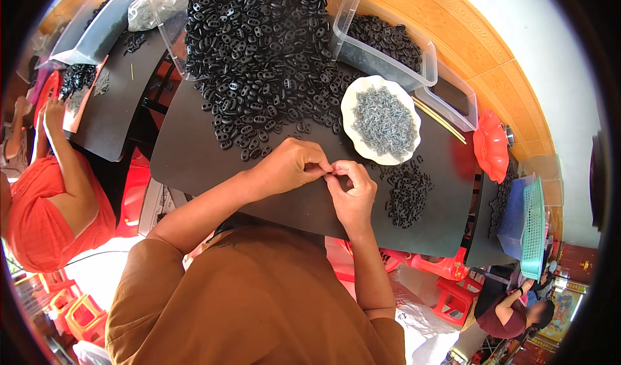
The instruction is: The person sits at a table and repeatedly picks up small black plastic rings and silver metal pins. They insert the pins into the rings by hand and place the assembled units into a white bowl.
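Over the near edge of the dark table, my left hand (299, 166) and my right hand (352, 190) meet with fingertips pinched together. A speck of something dark shows between them, too small and covered to name. Beyond my left hand spreads a big heap of black oval plastic pieces with two holes (259, 61). Right of it stands a white scalloped bowl (350, 122) filled with small grey, shiny pieces (386, 122). Beside my right hand lies a smaller pile of little black parts (409, 197).
Clear plastic bins (388, 71) of black pieces line the table's far side, near yellowish sticks (440, 120) and a red scalloped dish (491, 146). A teal basket (533, 229) stands at the right. People sit at left and lower right, with red stools (453, 300) about.
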The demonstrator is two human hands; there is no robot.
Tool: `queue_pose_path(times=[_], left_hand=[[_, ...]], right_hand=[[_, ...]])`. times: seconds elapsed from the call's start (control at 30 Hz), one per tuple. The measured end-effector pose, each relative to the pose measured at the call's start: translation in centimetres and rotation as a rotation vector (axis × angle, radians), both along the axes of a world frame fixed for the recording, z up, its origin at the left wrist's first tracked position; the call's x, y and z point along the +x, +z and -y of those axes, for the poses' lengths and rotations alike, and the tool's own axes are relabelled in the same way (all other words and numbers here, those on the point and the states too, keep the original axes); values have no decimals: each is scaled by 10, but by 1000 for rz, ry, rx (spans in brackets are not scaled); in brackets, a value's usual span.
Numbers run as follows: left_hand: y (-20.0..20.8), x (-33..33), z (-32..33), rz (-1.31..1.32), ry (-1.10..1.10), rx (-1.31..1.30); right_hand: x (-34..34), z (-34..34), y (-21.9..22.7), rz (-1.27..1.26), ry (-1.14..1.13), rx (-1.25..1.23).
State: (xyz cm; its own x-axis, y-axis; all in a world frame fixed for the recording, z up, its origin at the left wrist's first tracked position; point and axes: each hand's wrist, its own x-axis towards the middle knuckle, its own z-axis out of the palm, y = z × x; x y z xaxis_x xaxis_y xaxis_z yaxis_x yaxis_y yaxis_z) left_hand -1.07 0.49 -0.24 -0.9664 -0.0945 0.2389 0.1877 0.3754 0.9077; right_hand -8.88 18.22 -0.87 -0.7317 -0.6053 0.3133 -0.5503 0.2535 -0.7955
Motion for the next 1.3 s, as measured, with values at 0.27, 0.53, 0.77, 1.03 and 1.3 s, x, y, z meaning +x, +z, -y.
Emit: queue_pose_path(times=[0.27, 0.53, 0.77, 1.03, 1.3], left_hand=[[3, -1, -3, -58, 29, -92], [6, -3, -2, -54, 50, -100], [8, -5, 0, 44, 31, 39], [11, -8, 2, 103, -42, 154], [10, -3, -10, 170, 9, 387]], right_hand=[[1, 2, 2, -37, -15, -18], [-1, 2, 3, 21, 0, -19], [-6, -4, 1, 249, 58, -69], [-10, -9, -6, 541, 101, -247], [-5, -10, 3, 892, 14, -525]])
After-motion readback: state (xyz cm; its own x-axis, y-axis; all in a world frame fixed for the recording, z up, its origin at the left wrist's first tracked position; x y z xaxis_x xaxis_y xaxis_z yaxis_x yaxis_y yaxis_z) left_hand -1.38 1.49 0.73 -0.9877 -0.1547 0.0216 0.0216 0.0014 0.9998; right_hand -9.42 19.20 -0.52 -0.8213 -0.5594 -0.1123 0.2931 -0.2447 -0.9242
